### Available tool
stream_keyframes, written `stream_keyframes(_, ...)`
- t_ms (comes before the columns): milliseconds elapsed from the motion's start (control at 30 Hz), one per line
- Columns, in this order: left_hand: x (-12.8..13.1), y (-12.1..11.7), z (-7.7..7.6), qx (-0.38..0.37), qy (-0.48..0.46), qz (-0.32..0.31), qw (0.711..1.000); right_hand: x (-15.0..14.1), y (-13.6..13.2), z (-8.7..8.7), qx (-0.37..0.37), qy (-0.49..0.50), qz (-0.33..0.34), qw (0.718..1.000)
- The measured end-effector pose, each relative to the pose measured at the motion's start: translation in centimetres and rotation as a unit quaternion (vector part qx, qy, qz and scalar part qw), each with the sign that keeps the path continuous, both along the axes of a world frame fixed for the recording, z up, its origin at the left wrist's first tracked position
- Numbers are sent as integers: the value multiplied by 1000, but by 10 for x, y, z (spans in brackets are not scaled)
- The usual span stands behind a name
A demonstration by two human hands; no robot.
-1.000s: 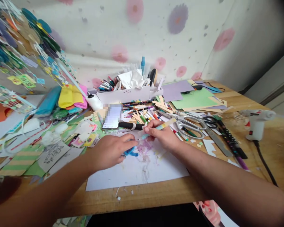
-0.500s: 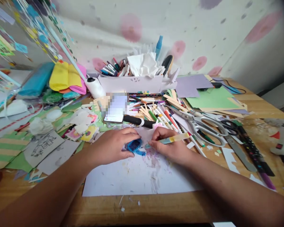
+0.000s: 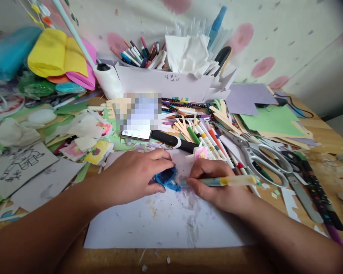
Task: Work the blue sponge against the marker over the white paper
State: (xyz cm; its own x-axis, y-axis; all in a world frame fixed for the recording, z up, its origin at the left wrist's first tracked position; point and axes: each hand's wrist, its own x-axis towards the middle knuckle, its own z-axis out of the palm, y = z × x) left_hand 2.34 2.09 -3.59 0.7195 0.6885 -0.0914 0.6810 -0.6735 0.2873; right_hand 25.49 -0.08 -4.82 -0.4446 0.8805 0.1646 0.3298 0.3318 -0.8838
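Note:
A small blue piece, darker in its middle and with a narrow tail at the lower right, lies over the stained white sheet. The fingers and thumb of my left hand are closed on its left edge. Pinched in my right hand is a marker pen with a yellow and pale blue-green barrel. Its tip points left, at the tail of the blue piece; whether the two touch I cannot tell. Purple, grey and yellow smears mark the sheet below both hands.
Behind my hands lie a phone, a black strap-like object and several markers. Large scissors are at the right. Paper scraps cover the left side. A pen box stands at the back.
The view has come closer and tipped downward. The marker tip is now nearer to the blue piece's tail. Both hands keep their hold.

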Motion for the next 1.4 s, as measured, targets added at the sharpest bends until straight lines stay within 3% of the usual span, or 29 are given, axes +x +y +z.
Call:
stream_keyframes(833, 1, -2, -2, 7, -6, 24, 1000, -2, -2, 0, 8, -16, 25, 1000)
stream_keyframes(1400, 0, -4, 1, 4, 8, 21, 1000, 2, 0, 0, -24, -21, 4, 999)
